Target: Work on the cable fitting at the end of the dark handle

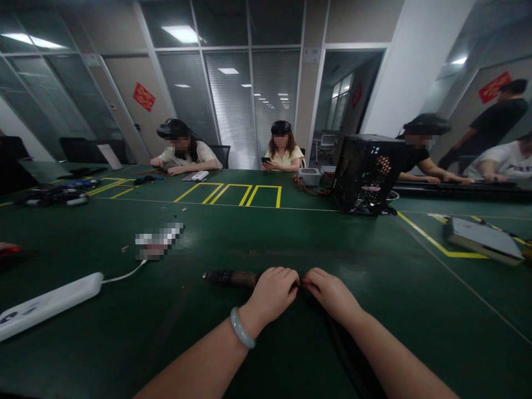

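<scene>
A dark cylindrical tool [233, 278] with a metal tip at its left end lies on the green table [199, 354]. My left hand [274, 291], with a pale green bangle [243, 328] at the wrist, is closed at the tool's right end. Close beside it, my right hand [330, 293] has its fingers pinched together; what lies between the fingertips is too small and dark to make out. A black cable [347, 360] runs from near my right hand toward the front edge, partly hidden under the forearm.
A white power strip [54, 302] with a cord lies at left. A black computer case [368, 174] stands at back right, by a power supply [308, 176]. A grey metal box [484, 238] lies far right. Several people sit around the table.
</scene>
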Available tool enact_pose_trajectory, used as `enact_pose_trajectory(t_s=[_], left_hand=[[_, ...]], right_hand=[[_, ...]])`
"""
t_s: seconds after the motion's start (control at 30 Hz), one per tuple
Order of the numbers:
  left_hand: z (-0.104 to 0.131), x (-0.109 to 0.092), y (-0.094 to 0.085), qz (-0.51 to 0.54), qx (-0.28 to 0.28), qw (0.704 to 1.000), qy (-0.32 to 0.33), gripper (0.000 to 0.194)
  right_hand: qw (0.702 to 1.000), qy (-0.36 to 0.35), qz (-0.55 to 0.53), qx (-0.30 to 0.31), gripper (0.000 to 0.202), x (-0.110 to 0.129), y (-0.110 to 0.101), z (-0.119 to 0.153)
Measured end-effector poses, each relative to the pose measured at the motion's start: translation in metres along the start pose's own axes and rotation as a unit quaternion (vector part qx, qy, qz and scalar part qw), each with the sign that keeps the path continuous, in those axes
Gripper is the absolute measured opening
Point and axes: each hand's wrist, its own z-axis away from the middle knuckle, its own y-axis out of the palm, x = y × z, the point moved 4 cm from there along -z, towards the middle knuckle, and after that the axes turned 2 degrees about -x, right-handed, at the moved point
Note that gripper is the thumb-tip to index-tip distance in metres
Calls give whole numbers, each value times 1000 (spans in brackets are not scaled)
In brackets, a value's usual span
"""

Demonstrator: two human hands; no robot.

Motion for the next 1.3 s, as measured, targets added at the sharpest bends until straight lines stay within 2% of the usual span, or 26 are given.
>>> enact_pose_trajectory(t_s=[0.17,0.33,0.57,0.87,1.1,1.3], left_hand=[[0,2,0,6,-3,1000,9,5],[-1,4,-1,-6,15,998,57,7],[-10,13,-4,-1,26,996,86,10],[-7,14,1,-2,2,998,58,8],[-6,13,3,3,-1,998,64,8],[-7,14,3,7,-2,997,72,7]], right_hand=[[1000,-5,-10,5,11,2,-2,1],[1000,-7,-15,18,10,4,-2,3],[999,4,-32,-21,9,-1,4,2],[995,25,-73,-63,9,-4,6,-1],[996,49,-70,-18,4,-9,5,1],[995,72,-61,-33,3,-9,10,0]])
